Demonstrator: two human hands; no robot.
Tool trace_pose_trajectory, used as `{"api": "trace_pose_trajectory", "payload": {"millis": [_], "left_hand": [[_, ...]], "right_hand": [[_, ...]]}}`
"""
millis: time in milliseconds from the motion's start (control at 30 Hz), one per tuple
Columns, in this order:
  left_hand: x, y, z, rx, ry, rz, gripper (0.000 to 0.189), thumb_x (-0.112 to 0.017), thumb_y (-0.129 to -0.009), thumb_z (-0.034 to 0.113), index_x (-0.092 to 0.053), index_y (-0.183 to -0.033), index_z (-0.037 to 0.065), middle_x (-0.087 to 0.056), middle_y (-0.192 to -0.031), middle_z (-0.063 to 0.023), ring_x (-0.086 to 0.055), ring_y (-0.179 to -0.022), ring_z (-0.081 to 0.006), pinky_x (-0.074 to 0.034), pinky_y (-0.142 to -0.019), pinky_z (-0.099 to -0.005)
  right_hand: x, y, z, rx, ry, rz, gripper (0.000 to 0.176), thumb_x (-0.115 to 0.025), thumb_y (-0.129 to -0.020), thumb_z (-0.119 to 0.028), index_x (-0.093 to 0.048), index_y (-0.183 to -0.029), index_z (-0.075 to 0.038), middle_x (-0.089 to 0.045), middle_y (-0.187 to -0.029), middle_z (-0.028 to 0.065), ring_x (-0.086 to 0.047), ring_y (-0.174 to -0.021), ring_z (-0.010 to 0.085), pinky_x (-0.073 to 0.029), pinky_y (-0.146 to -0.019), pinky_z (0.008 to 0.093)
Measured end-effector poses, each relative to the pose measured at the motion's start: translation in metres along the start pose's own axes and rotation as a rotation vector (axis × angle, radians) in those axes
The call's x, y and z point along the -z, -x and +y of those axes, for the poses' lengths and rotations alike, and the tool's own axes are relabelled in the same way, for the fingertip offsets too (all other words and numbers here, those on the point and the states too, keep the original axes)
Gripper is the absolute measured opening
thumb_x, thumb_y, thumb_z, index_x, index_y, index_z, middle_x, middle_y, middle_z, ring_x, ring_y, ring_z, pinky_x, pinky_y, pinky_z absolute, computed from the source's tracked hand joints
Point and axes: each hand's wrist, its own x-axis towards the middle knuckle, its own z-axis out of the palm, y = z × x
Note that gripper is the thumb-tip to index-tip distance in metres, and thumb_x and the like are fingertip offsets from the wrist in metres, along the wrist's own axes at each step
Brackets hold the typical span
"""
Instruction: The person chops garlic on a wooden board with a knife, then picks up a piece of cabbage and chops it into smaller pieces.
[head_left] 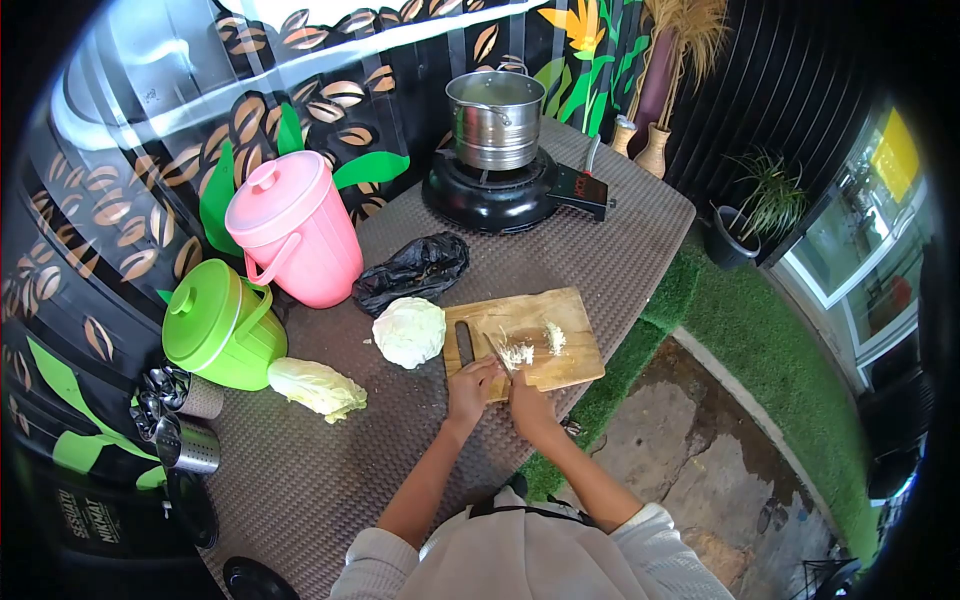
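Note:
A wooden cutting board with a dark handle slot lies on the woven-top table. My right hand is closed around a knife, its blade pointing away over the board. At the board's near left part, my left hand has its fingers drawn together beside the blade; what they hold, if anything, is too small to name. Finely chopped pale pieces lie by the blade, and a second small pile sits farther right. A round cabbage rests just left of the board.
Left of the cabbage lies a napa cabbage. Behind are a black plastic bag, a pink bucket and a green bucket, both lidded. A steel pot stands on a black stove. Metal holders stand far left.

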Motion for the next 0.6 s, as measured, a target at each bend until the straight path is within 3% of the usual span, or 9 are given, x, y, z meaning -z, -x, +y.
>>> {"api": "trace_pose_trajectory", "payload": {"millis": [233,400,600], "left_hand": [[0.001,-0.003,0.002,-0.044,-0.026,0.007,0.015,-0.062,-0.080,-0.001,-0.071,-0.092,0.001,-0.068,-0.101,-0.0148,-0.063,-0.101,-0.0252,-0.050,-0.087,-0.0332],[0.003,-0.002,0.006,0.026,-0.027,0.014,0.014,-0.066,-0.079,0.002,-0.071,-0.092,0.002,-0.068,-0.099,-0.0138,-0.065,-0.096,-0.0242,-0.051,-0.085,-0.0316],[0.003,-0.002,0.004,0.018,0.002,0.011,0.014,-0.066,-0.079,0.002,-0.072,-0.091,0.002,-0.069,-0.099,-0.0136,-0.065,-0.095,-0.0247,-0.051,-0.084,-0.0319]], "right_hand": [[-0.009,-0.012,-0.001,0.001,-0.021,0.045,0.022,-0.043,-0.093,-0.019,-0.041,-0.100,0.002,-0.062,-0.082,0.0301,-0.062,-0.083,0.0461,-0.049,-0.072,0.0537],[0.023,-0.031,0.011,0.149,-0.065,-0.109,0.025,-0.042,-0.094,-0.020,-0.043,-0.098,0.005,-0.061,-0.084,0.0323,-0.060,-0.082,0.0482,-0.047,-0.072,0.0536],[0.001,-0.001,0.005,0.063,-0.005,0.000,0.027,-0.040,-0.096,-0.022,-0.042,-0.106,0.003,-0.062,-0.082,0.0304,-0.061,-0.081,0.0469,-0.048,-0.071,0.0544]]}}
